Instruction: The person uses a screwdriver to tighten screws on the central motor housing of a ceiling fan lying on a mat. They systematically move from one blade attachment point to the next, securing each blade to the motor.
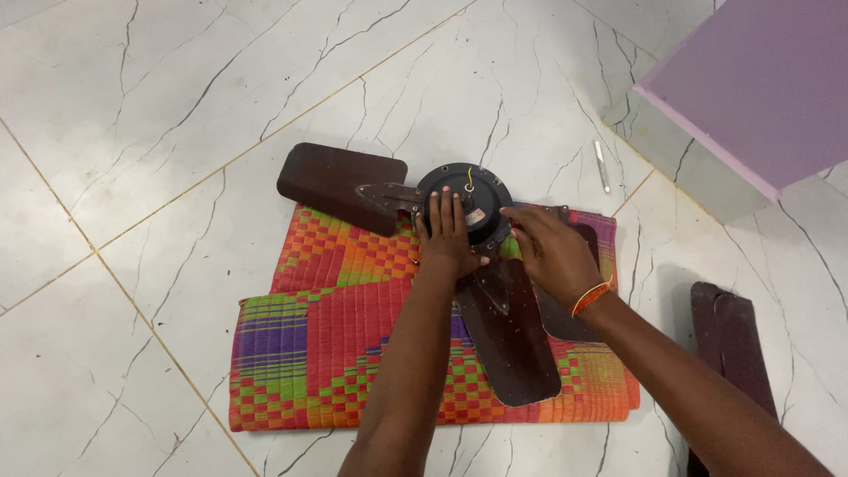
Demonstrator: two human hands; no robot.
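Lying on a folded woven mat of orange, green and purple checks, spread on the white marble floor: a dark brown ceiling fan, its round motor housing at the mat's far edge. Left hand pressed flat on the housing, fingers straight, close together, clamped on nothing. Right hand just beside it, on the housing's right edge, fingers bent toward the rim; cannot tell whether gripping anything. Orange thread band on the right wrist. One blade reaching left past the mat onto the floor, another blade running toward the camera under both forearms. A third, partly hidden beneath the right hand. Small pale slim tool on the floor beyond the fan. Lilac-topped furniture corner at upper right. Two loose dark blades stacked on the floor at right, well apart from the mat.
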